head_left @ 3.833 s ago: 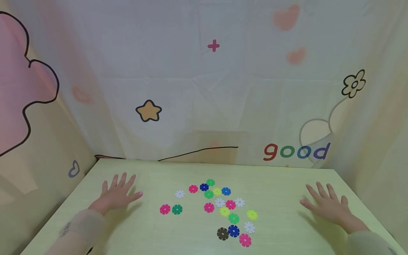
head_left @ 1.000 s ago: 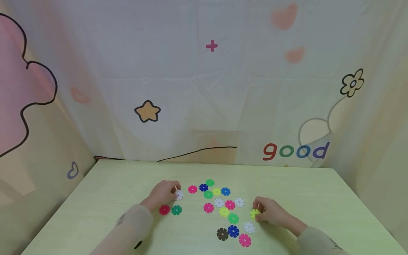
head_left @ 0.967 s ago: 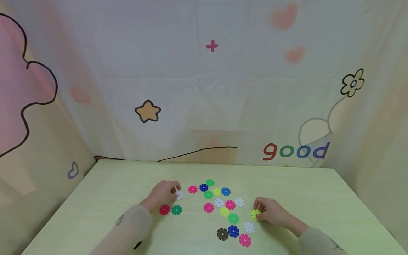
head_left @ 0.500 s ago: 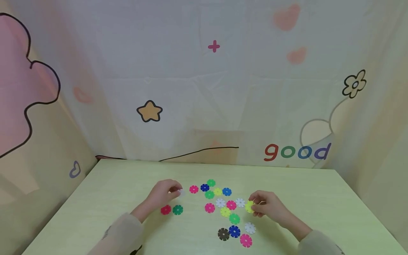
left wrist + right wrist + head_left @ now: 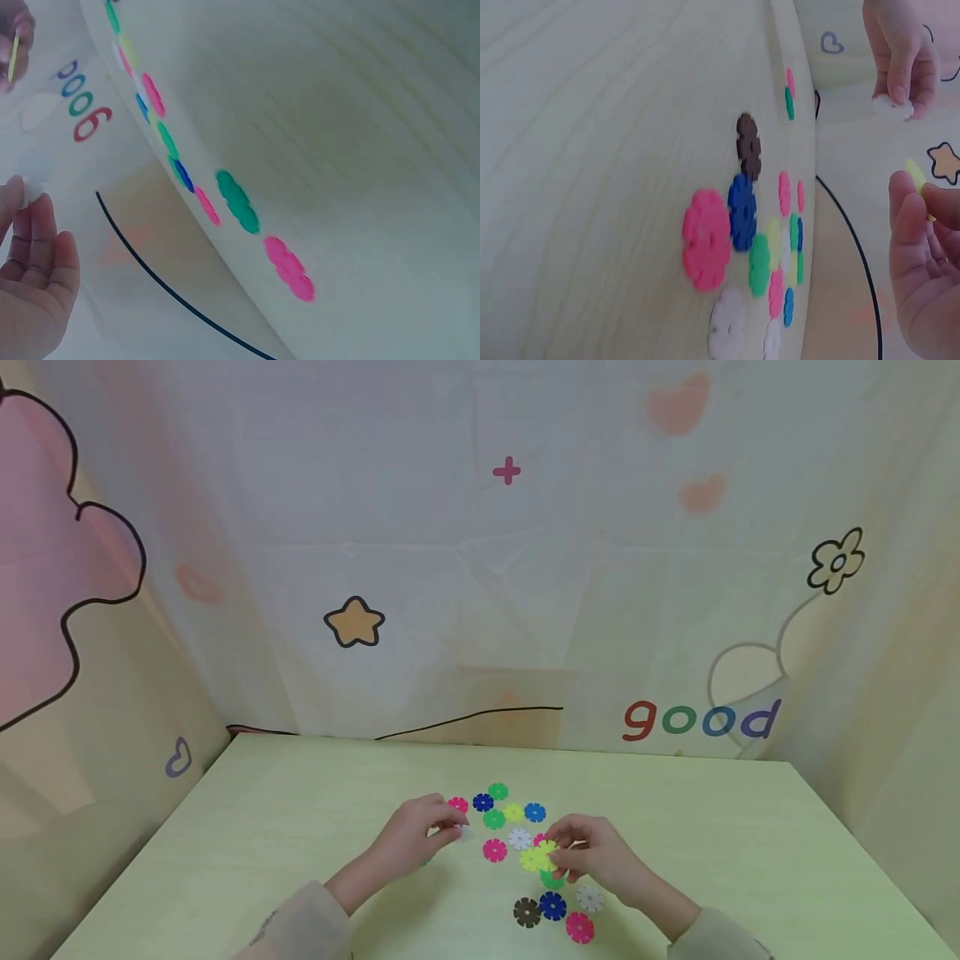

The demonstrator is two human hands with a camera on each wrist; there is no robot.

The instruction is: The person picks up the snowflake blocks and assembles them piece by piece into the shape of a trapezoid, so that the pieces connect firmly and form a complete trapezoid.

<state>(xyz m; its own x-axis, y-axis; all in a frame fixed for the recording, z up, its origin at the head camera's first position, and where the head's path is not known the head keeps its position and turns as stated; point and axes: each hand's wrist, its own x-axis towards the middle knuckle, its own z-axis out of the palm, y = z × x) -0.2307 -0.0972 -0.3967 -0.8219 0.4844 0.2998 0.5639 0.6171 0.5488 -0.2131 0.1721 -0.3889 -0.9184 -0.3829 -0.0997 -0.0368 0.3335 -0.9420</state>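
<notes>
My left hand (image 5: 412,837) pinches a white notched plastic disc (image 5: 34,189) between thumb and fingertips, raised above the table; the head view shows only a sliver of it. A yellow notched disc (image 5: 548,854) is pinched by my right hand (image 5: 600,856), also in the air. In the head view it overlaps another yellow disc (image 5: 529,859) lying on the table. Both hands face each other with a gap between the two held discs. In the right wrist view the white disc (image 5: 892,107) lies flat-on in the left fingers, and the yellow disc (image 5: 913,171) appears edge-on.
Several more notched discs lie on the pale table (image 5: 300,777): pink (image 5: 494,850), dark blue (image 5: 552,906), brown (image 5: 527,912) and white (image 5: 590,899) among them. A teal disc (image 5: 238,202) and a pink one (image 5: 289,268) sit below the left hand. A printed curtain (image 5: 420,568) stands behind.
From flat, spread hands, each took up a disc. Over the last second both discs rose off the table, the left hand moving right with the white one and the right hand moving left with the yellow.
</notes>
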